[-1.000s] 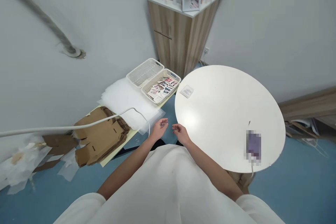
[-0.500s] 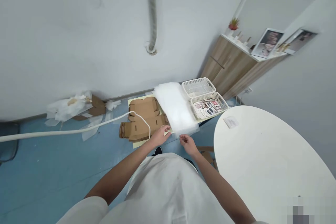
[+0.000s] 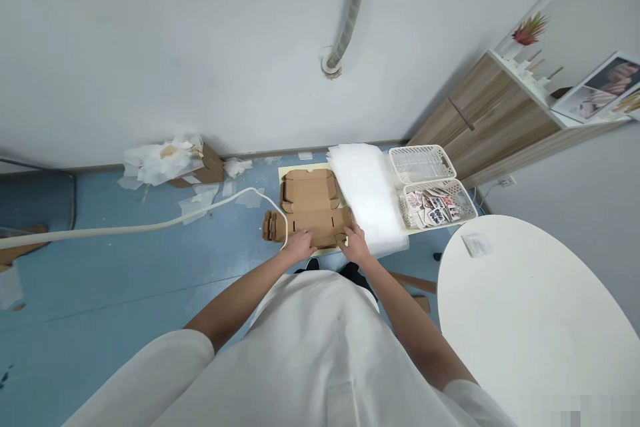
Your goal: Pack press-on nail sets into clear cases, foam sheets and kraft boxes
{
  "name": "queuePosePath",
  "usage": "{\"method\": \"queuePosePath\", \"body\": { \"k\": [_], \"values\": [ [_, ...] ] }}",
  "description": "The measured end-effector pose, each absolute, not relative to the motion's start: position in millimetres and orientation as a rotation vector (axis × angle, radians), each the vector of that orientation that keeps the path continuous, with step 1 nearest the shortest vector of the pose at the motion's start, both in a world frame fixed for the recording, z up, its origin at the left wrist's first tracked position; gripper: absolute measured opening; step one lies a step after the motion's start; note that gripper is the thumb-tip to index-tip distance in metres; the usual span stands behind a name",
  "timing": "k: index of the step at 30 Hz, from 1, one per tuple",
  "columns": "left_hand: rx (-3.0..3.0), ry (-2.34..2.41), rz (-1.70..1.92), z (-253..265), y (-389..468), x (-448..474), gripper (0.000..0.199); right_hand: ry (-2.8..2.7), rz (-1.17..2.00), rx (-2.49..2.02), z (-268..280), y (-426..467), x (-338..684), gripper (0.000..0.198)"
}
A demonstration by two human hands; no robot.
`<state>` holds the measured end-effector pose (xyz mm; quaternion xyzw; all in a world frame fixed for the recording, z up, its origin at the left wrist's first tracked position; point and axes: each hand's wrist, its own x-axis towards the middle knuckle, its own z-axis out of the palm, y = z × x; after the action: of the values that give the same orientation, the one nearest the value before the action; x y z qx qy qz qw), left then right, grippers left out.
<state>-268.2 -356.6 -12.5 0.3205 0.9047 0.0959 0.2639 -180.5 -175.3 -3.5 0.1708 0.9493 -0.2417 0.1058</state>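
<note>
An unfolded brown cardboard box (image 3: 311,192) lies with its flaps spread on a pale yellow surface in front of me. My left hand (image 3: 300,245) is at its near edge, fingers curled on the cardboard and thumb close by. At the near right corner my right hand (image 3: 356,245) has its fingers closed on the edge. More folded cardboard (image 3: 270,225) shows as a layered stack at the box's left end. Just right of the box lies a stack of white foam sheets (image 3: 367,193), its lower part near my right hand.
Beyond the foam stand a white basket with clear packets (image 3: 423,148) and another basket (image 3: 467,211) holding printed cards (image 3: 436,207). A round white table (image 3: 540,307) is at right. A white hose (image 3: 200,217) crosses from the left. Scrap wrapping (image 3: 167,160) lies by the wall.
My view has turned left, so things appear further right. Both hands have shifted from the foam sheets' near edge onto the cardboard box's near edge.
</note>
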Motion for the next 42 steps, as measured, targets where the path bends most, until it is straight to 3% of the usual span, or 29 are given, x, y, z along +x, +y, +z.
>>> {"method": "queuePosePath", "body": {
  "k": [6,11,18,23,27,30,33,39,42],
  "values": [
    [0.812,2.451,0.267,-15,-359,-266,0.029,2.789,-0.536,0.439,-6,-181,-193,0.029],
    [0.836,2.434,0.259,-17,-361,-268,0.023,2.762,-0.504,0.44,-7,-179,-202,0.033],
    [0.877,2.429,0.224,-22,-359,-274,0.03,2.836,-0.817,0.512,-2,-162,-205,0.04],
    [0.86,2.451,0.233,-20,-358,-279,0.032,3.02,-0.653,0.346,9,-174,-195,0.038],
    [0.843,2.483,0.252,-12,-357,-282,0.031,2.819,-0.576,-0.027,6,-199,-186,0.031],
    [0.859,2.516,0.291,-4,-360,-283,0.032,2.663,-0.554,0.062,-3,-209,-181,0.036],
    [0.873,2.589,0.461,4,-365,-282,0.031,2.586,-0.754,0.229,-6,-204,-179,0.042],
    [0.97,2.591,0.692,7,-374,-270,0.026,2.467,-1.643,0.69,22,-174,-194,0.057],
    [1.045,2.52,0.748,5,-371,-259,0.025,2.477,-1.635,0.788,37,-162,-204,0.06]
  ]
}}
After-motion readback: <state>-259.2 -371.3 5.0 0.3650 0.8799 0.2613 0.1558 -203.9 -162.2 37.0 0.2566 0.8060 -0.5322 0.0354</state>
